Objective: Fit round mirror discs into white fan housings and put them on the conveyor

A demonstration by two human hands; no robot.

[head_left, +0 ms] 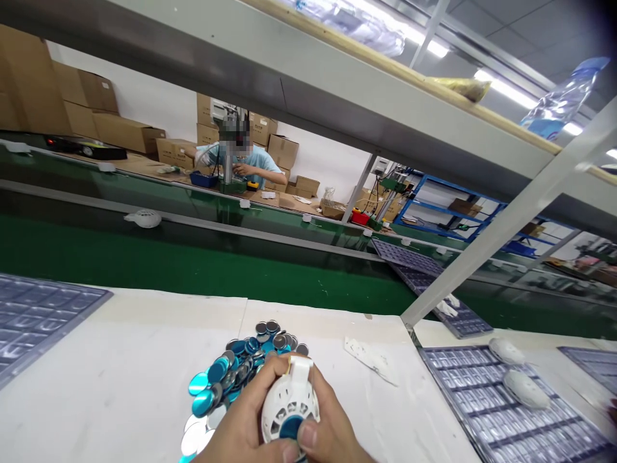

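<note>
A worker's left hand (236, 421) and right hand (330, 437) clench a round white plastic housing (289, 402) at the near edge of the tabletop (120, 360), fingers wrapped around its slotted shell. The right thumb presses beside a blue-filmed disc (290, 427) seated in the housing's face.

Touching the left hand, a loose pile of metal discs (245, 366), some mirror-silver and some under blue film, lies heaped on the white-covered surface. A torn white paper strip (370, 360) lies to the right of the pile. Farther right, a dark plastic blister tray (511, 405) carries two more white housings (526, 389), while a matching tray (38, 315) sits at the tabletop's left edge.

Beyond, a green conveyor belt (193, 273) runs across the frame, with another white housing (143, 218) resting on its metal rail. On the far side, a co-worker (245, 164) in a pale blue T-shirt works at a bench press (230, 173) beside a blue bin (203, 179). Cardboard cartons (125, 132) are stacked along the white wall behind, and a blue metal rack (448, 206) stands to the right. A clear plastic package (562, 96) lies on an overhead shelf (308, 83).
</note>
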